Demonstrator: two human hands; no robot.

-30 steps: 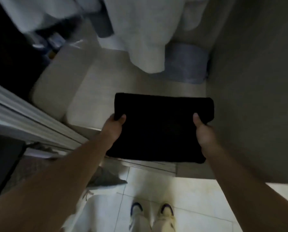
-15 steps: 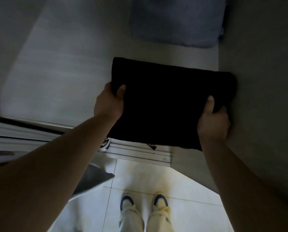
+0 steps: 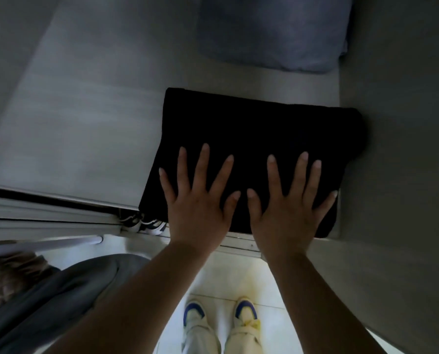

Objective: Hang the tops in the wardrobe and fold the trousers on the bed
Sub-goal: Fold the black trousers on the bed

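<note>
My left hand [image 3: 196, 200] lies flat, fingers spread, on the near half of the folded black trousers [image 3: 259, 129]; my right hand [image 3: 287, 203] presses likewise. The trousers sit on the wardrobe shelf [image 3: 85, 129], right side. They look soft, light, floppy; I'd lift them by both side edges.

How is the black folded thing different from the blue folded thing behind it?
The black folded garment is very dark; the blue folded garment is pale greyish blue. The black one lies at the shelf's front edge, the blue one further back. The left hand and right hand press flat on the black one; nothing touches the blue one. Both lie folded on the same shelf, against its right wall.
</note>
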